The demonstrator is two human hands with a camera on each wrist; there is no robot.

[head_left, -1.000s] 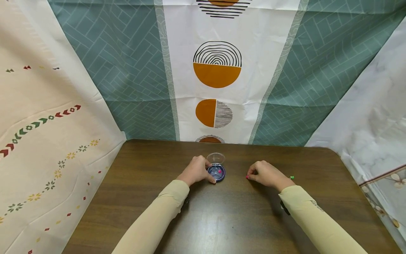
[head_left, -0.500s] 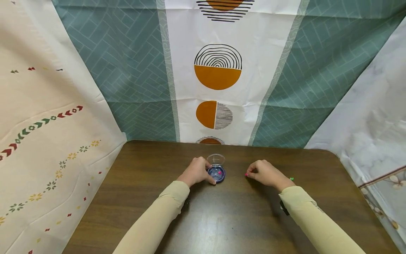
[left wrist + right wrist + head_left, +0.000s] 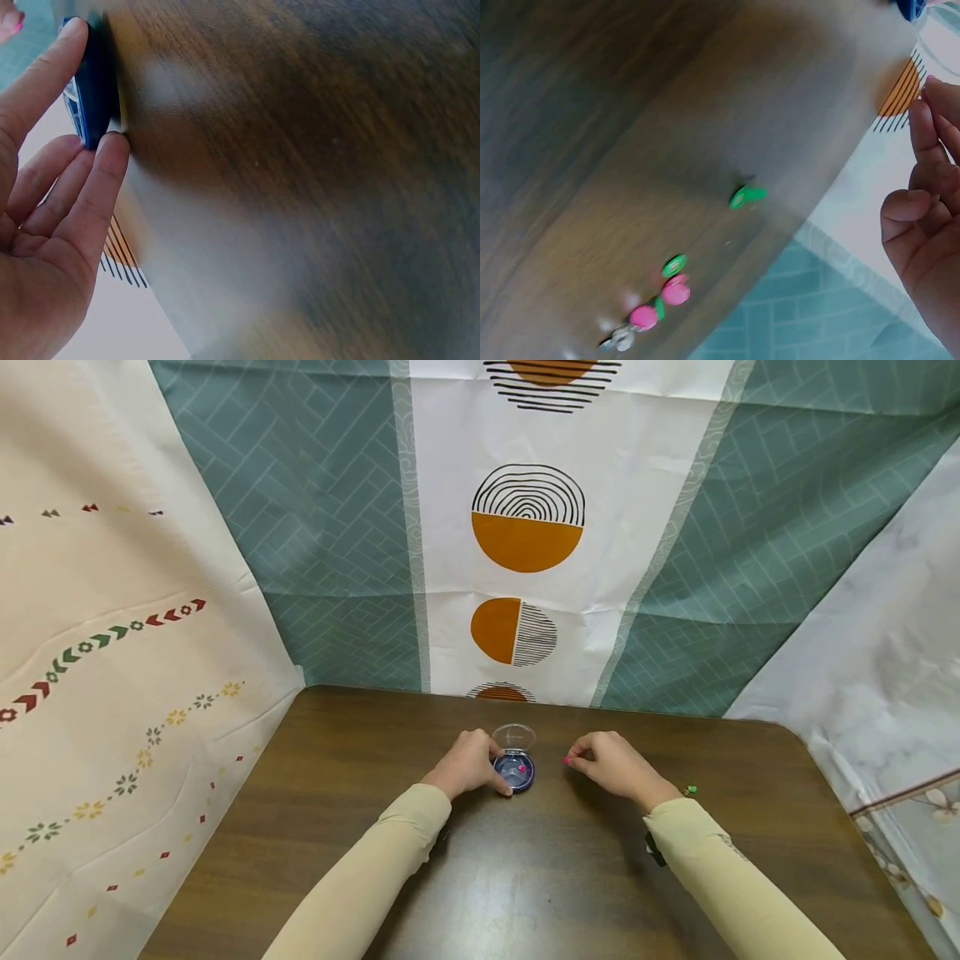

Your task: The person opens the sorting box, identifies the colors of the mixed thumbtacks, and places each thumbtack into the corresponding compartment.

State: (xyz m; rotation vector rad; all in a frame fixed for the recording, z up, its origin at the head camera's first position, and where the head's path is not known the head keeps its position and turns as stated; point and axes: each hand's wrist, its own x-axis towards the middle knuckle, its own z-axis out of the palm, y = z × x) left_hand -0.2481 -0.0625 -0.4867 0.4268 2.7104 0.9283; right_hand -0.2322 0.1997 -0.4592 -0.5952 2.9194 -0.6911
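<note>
A small round blue case with a clear hinged lid raised stands on the table. My left hand grips its left side between thumb and fingers; its dark blue edge shows in the left wrist view. Inside the case lies one small pink push pin. To the right of the case, my right hand pinches another pink push pin between thumb and forefinger, above the table. In the right wrist view that pin is mostly hidden by the fingertips.
On the brown table, a green push pin lies alone. Close by are more pins in a loose cluster: green, pink and a whitish one. A patterned cloth hangs behind the table's far edge.
My right hand has moved left and slightly away from me with the pink push pin, closer to the case. The left hand keeps its grip on the case. The head view has shifted a little.
</note>
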